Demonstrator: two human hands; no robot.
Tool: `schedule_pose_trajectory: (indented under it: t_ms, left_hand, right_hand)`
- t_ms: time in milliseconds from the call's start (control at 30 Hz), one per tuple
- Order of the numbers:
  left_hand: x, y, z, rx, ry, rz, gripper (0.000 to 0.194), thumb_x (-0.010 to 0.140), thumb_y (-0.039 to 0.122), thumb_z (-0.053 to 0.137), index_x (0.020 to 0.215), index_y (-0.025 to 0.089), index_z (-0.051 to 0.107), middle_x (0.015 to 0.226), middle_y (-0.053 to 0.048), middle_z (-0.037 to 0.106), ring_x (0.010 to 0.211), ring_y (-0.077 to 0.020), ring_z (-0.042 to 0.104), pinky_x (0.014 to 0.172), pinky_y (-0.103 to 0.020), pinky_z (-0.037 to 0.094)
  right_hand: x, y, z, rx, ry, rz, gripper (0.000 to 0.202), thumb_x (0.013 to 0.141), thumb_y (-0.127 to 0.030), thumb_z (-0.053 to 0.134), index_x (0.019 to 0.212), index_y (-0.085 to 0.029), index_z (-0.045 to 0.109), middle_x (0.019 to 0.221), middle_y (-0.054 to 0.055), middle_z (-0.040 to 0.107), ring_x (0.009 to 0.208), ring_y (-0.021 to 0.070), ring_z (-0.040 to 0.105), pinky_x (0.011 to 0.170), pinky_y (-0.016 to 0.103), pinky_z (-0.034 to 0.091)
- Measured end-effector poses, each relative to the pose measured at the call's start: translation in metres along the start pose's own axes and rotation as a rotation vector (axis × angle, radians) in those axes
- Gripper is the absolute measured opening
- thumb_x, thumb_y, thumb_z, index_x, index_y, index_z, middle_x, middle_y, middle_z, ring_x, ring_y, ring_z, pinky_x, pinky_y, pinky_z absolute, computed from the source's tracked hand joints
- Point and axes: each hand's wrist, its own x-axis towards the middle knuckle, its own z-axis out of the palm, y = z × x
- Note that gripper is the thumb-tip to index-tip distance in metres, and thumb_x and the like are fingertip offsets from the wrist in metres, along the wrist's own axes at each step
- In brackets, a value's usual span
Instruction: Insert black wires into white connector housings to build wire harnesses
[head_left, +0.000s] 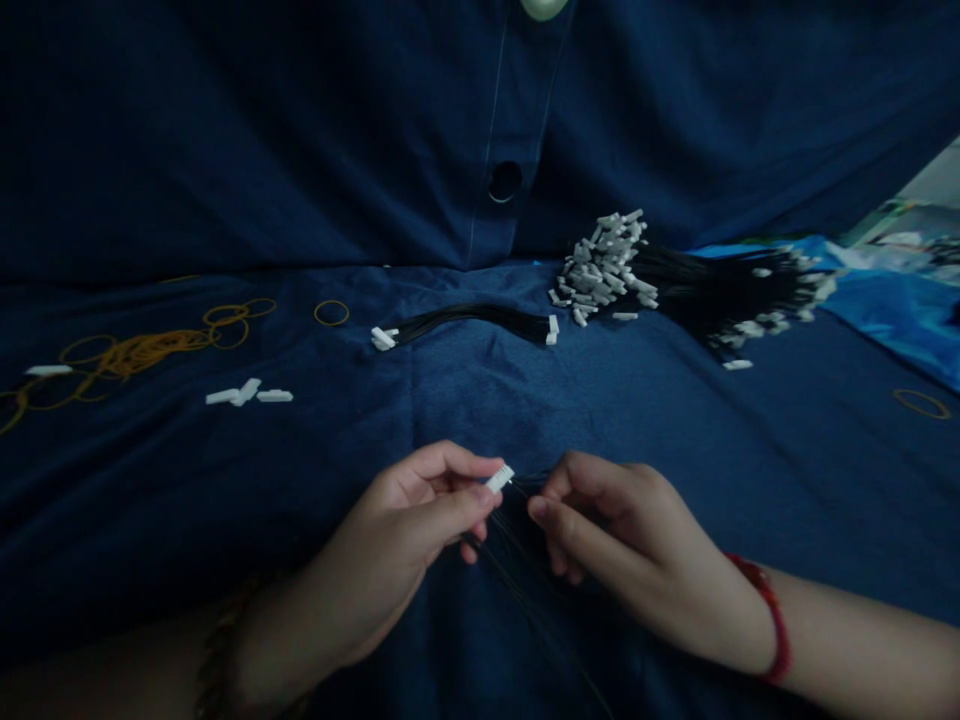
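Between the thumb and forefinger of my left hand [431, 520] is a small white connector housing [500, 478], tilted with its upper end toward the right. Close beside it, my right hand [611, 535] pinches a thin black wire [520, 488] whose end reaches the housing; whether it is seated inside is too small to tell. More loose black wires [517, 585] hang below my left fingers and trail down to the right. A short bundle of black wires [472, 315] with white connectors at both ends lies on the blue cloth [465, 400] beyond my hands.
A large heap of black wire harnesses [675, 275] with white connectors lies at the back right, by a blue plastic sheet [892, 310]. Several loose white housings [244, 393] and a pile of yellow rubber bands [154, 352] lie on the left. A single rubber band [921, 404] is far right.
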Motion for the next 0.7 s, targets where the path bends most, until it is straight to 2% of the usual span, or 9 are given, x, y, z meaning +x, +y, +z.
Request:
schedule_pose_trajectory:
  t_ms: [233,500,700]
  left_hand:
    - [-0.0002,-0.0052,-0.0002,0.106,-0.025,0.064,0.009,0.074,0.018,0.061,0.083,0.019,0.064,0.067,0.002,0.058,0.061,-0.0077,0.051,0.051,-0.016,0.039]
    - [0.0008,-0.0035,0.0017,0.161,0.008,0.064,0.011,0.073,0.019,0.063,0.083,0.016,0.064,0.067,0.0,0.059,0.061,-0.0093,0.052,0.052,-0.018,0.04]
    - [0.0001,-0.0027,0.0031,0.239,-0.005,0.079,0.012,0.073,0.019,0.062,0.084,0.015,0.065,0.066,-0.001,0.059,0.061,-0.0107,0.053,0.052,-0.019,0.042]
  right_hand:
    - [0.0024,0.0026,0.0012,-0.097,0.045,-0.099,0.016,0.084,-0.028,0.048,0.075,-0.015,0.052,0.063,0.0,0.057,0.053,0.0077,0.05,0.05,0.018,0.036]
    - [0.006,0.0062,0.003,-0.12,0.087,-0.13,0.019,0.086,-0.027,0.045,0.074,-0.014,0.054,0.062,0.0,0.056,0.054,0.0077,0.05,0.051,0.019,0.036]
    - [0.0042,0.0085,0.0046,-0.228,0.104,-0.192,0.02,0.088,-0.024,0.042,0.073,-0.015,0.053,0.06,-0.001,0.055,0.051,0.0069,0.05,0.049,0.018,0.035]
